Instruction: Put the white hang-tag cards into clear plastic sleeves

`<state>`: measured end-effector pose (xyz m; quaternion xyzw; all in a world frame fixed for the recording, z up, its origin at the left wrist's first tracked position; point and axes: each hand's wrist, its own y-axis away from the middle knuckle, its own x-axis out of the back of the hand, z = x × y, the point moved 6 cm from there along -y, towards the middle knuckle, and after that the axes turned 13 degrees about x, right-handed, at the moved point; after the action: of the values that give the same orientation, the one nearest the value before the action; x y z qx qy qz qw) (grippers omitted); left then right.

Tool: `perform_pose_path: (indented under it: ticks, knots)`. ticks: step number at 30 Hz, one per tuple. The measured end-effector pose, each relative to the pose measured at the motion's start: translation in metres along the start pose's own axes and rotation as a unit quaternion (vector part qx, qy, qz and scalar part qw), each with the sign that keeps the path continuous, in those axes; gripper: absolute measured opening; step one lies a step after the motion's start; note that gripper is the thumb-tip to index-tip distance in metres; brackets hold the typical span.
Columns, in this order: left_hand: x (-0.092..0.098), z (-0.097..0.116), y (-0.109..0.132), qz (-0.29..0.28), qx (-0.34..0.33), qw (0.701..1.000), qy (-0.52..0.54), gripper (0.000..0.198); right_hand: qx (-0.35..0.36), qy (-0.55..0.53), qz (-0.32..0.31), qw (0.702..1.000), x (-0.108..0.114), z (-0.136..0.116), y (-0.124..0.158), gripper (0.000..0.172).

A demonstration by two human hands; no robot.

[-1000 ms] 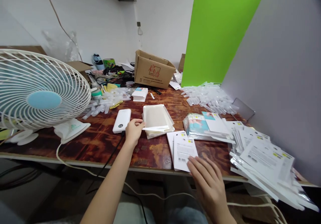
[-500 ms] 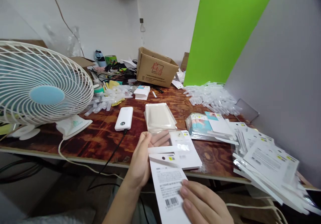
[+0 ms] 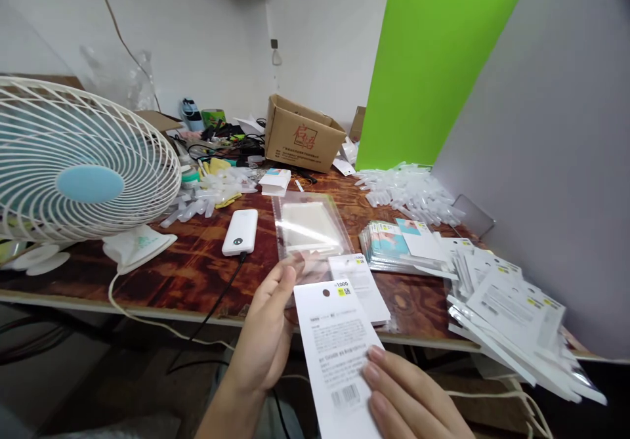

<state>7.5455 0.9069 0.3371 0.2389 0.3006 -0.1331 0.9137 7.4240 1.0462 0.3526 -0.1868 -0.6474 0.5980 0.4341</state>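
A white printed card (image 3: 335, 354) with a barcode and a hole near its top is tilted in front of me. My right hand (image 3: 408, 393) grips its right side, fingers lying over the print. My left hand (image 3: 270, 314) is at the card's upper left, pinching a clear plastic bag (image 3: 283, 219) that extends up over the table. Beyond the bag lies a stack of clear sleeves (image 3: 312, 226). A stack of similar white cards (image 3: 367, 288) sits at the table's front edge, just behind the held card.
A fan (image 3: 91, 183) stands at the left, beside a white power bank (image 3: 240, 232) with a cable. Packed cards (image 3: 388, 245) and a spread pile of them (image 3: 512, 294) lie right. Behind are translucent plastic pieces (image 3: 403, 186) and a cardboard box (image 3: 304, 136).
The clear bag now stretches upward over the sleeve stack, no longer lying across the top of the card. The card's upper end is uncovered, and the view has shifted slightly.
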Motion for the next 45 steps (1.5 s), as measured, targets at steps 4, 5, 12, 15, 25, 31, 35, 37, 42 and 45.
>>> perform_pose_path:
  ticks: [4, 5, 12, 15, 25, 31, 35, 37, 42, 45]
  knots:
    - [0.002, -0.004, 0.004, 0.024, 0.004, 1.000, 0.012, 0.026, 0.043, -0.004, -0.032, 0.999, 0.002, 0.002, -0.003, 0.018]
    - [0.004, -0.005, 0.005, 0.033, 0.002, 0.999, 0.008, 0.028, 0.061, -0.013, -0.049, 0.997, 0.003, 0.003, -0.003, 0.018]
    - [0.002, -0.011, 0.007, -0.020, -0.055, 0.995, -0.085, 0.029, 0.081, -0.046, -0.128, 0.987, -0.006, 0.015, 0.007, 0.030]
    - [0.005, -0.012, 0.006, -0.040, -0.069, 0.989, -0.126, 0.028, 0.056, -0.062, -0.122, 0.989, -0.004, 0.019, 0.009, 0.034]
    - [0.009, -0.011, 0.002, -0.029, -0.109, 0.979, -0.172, 0.027, 0.002, -0.115, -0.071, 0.991, -0.006, 0.018, 0.016, 0.033]
    - [0.011, -0.007, 0.010, 0.021, -0.178, 0.962, -0.207, 0.021, -0.035, -0.132, -0.042, 0.990, -0.003, 0.017, 0.017, 0.033]
    - [0.007, -0.005, 0.013, 0.005, -0.193, 0.959, -0.206, 0.020, -0.025, -0.147, -0.046, 0.988, -0.003, 0.017, 0.018, 0.035]
    - [0.007, -0.004, 0.012, 0.022, -0.197, 0.955, -0.220, 0.016, -0.017, -0.152, -0.060, 0.986, -0.006, 0.017, 0.019, 0.035]
    - [0.007, -0.004, 0.009, 0.037, -0.199, 0.955, -0.218, 0.014, 0.017, -0.165, -0.042, 0.985, -0.008, 0.016, 0.016, 0.031]
    - [0.008, -0.009, 0.007, -0.006, -0.151, 0.977, -0.150, 0.015, 0.031, -0.172, -0.065, 0.983, -0.011, 0.014, 0.012, 0.027]
